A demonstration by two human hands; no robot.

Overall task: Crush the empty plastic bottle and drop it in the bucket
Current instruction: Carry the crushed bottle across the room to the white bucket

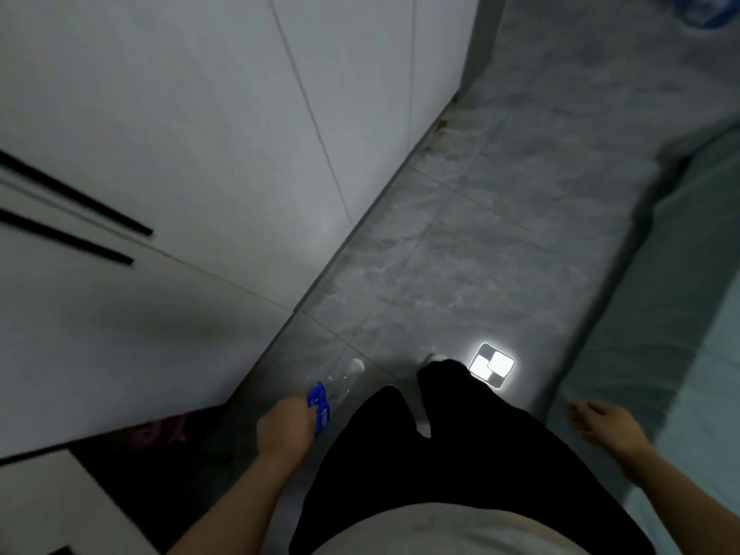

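Observation:
A clear plastic bottle with a blue label and a white cap points away from me, low over the grey floor. My left hand is closed around its lower part at the label. My right hand hangs at my right side with its fingers loosely apart and nothing in it. No bucket can be made out for certain; a blue and white object shows at the top right corner, blurred.
White cabinet doors with black bar handles line the left. A grey marble-tiled floor runs ahead, with a bright ceiling-light reflection. A pale green bed edge lies to the right. My black-trousered legs stand below.

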